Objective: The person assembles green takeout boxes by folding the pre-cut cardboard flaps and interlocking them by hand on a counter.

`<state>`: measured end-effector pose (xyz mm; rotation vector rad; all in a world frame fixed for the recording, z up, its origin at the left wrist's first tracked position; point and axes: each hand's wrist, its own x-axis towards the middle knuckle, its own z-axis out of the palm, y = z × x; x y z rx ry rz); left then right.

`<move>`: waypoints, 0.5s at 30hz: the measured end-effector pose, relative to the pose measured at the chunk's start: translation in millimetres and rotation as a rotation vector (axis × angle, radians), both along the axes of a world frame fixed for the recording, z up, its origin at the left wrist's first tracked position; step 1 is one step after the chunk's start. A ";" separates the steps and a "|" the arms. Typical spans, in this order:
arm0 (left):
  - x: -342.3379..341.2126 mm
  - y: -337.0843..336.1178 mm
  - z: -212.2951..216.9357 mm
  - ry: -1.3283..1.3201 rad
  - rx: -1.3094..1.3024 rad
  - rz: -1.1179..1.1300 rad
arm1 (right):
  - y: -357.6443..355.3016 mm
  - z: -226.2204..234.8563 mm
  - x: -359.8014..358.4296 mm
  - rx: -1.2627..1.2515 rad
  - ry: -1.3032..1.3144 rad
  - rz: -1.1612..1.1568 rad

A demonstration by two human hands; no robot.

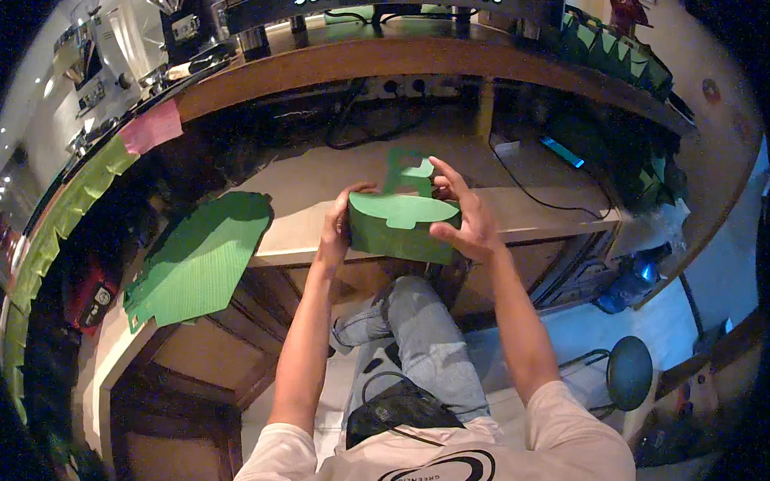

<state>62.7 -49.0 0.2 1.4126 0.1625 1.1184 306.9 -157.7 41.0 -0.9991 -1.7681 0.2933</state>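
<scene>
A green folded paper box [400, 238] is held up over the counter's front edge, between my two hands. Its rounded top panel with a small tab lies toward me, while a flap with cut-outs stands up at the far side. My left hand [336, 223] is closed around the left end, its fingers partly hidden behind the box. At the right end, my right hand [472, 216] grips with the thumb on the near face and the fingers bent by the raised flap. On the counter to the left lies a pile of flat green card blanks [202, 259].
The pale counter [311, 178] runs beneath a curved wooden shelf [391, 54]. Green folded boxes [616, 53] line the shelf's right end. A phone [562, 152] and a cable [539, 195] lie back right. Pink paper [151, 129] hangs at left; a stool [629, 372] stands right.
</scene>
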 end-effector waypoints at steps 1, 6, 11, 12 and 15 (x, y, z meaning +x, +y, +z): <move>-1.2 0.5 -1.2 0.017 -0.059 0.015 | 3.5 -4.9 -7.7 -0.001 0.078 -0.016; 13.0 -5.4 -1.5 0.340 0.056 0.345 | -2.9 -29.6 -19.4 -0.083 0.197 -0.162; 6.8 -25.8 -1.1 0.317 0.106 0.669 | 5.8 -35.7 -47.5 0.003 0.471 -0.060; -4.0 -38.2 3.3 0.376 0.049 0.526 | 2.1 -35.5 -48.4 -0.006 0.479 -0.042; -35.4 -88.2 -2.6 0.170 0.033 0.524 | -22.8 -20.5 -62.5 -0.110 0.458 0.087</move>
